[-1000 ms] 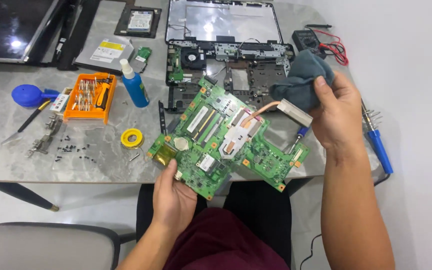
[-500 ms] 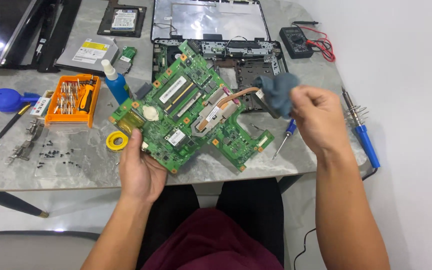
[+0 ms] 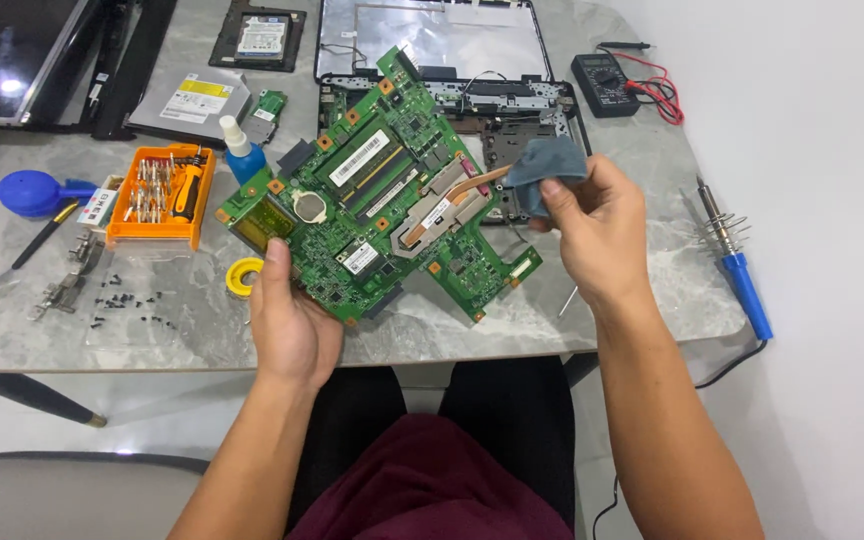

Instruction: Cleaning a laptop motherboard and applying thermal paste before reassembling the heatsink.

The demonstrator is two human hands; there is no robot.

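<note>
Grey marble table (image 3: 512,320), bearing all parts. Opened laptop chassis (image 3: 472,95) at 12 o'clock. Green motherboard (image 3: 372,215), centre, lifted and tilted above the table edge (copper heat pipe across its middle). Left hand (image 3: 292,320), at 7 o'clock of the board, fingers clamped on its lower edge. Right hand (image 3: 597,235), at 3 o'clock, fingers pinching a grey-blue cloth (image 3: 544,165) against the heat pipe's end. Orange screwdriver kit (image 3: 160,195) at 9 o'clock. Blue-handled soldering iron (image 3: 737,265), far right. Yellow tape roll (image 3: 243,276), beside the left thumb.
</note>
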